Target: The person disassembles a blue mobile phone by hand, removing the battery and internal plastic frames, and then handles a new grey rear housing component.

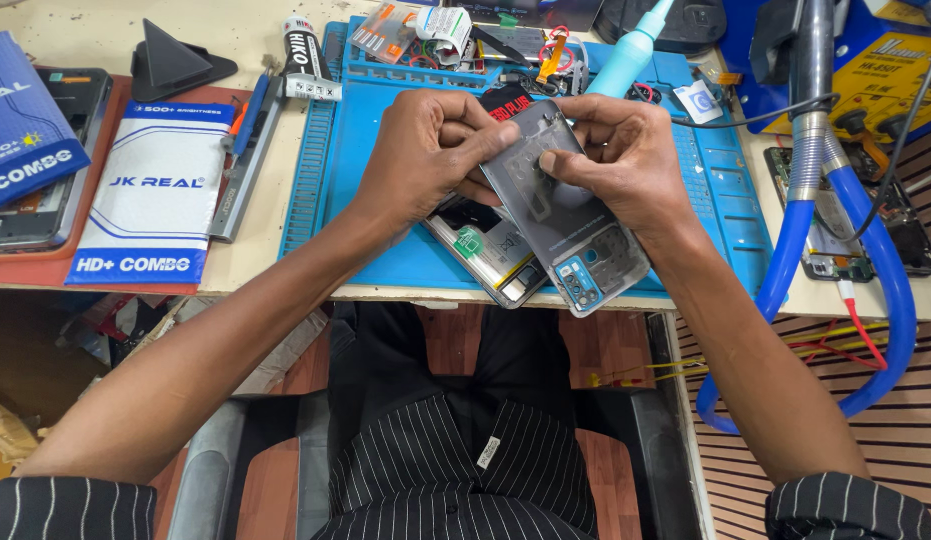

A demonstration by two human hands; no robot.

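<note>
1. Where the blue work mat [385,262] covers the bench, clutter rings the work: a blue-and-white flat box [150,195] to the left, a black triangular stand [173,62] beyond it, a parts tray [425,45] at the mat's far edge, and a pale blue squeeze bottle [630,58] leaning in from the far side.
2. A blue hose [890,290] loops down off the right edge of the bench, well apart from the hands; a bare circuit board [835,262] lies beside it.
3. The grey back cover [570,230] is held above the mat's near edge, inner face up, over the opened phone [490,250] that lies on the mat.
4. Its long axis runs diagonally, from far-left to near-right; the camera-window end points toward the person and slightly right, overhanging the bench edge.
5. The left hand [425,150] is curled closed, fingertips pinching the cover's far-left corner.
6. The right hand [625,150] is likewise closed on the cover, thumb and fingers pressed onto its upper inner face; whether a small part sits under those fingertips cannot be told.
7. Both hands hide the cover's far end and part of the phone.
</note>
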